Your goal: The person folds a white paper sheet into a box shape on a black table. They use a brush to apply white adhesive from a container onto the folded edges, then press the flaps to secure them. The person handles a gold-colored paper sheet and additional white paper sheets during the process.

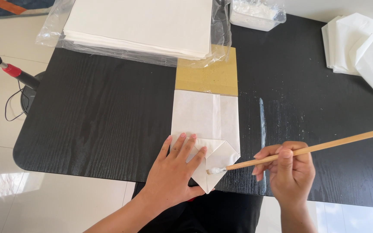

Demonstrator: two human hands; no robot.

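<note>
Folded white paper bag [205, 125] lying lower centre of frame on the black table [100, 116], its pointed bottom flaps toward the near edge. Left hand [173, 172] pressing flat on the flaps, fingers spread wide. Right hand [289, 170] pinching a wooden-handled glue brush [298, 151], its white tip touching the flap. Yellow cardboard strip [210, 75] lying just above the bag. Wrapped paper stack [139, 26] sitting upper centre; finished bags [359, 47] piling upper right.

A left hand [173, 170] covers part of the folded paper's [206, 129] lower flap. The top edge crops the plastic-wrapped sheet stack [139, 26] and clear tub [256, 13]; the right edge cuts off the folded white bags [359, 43].
</note>
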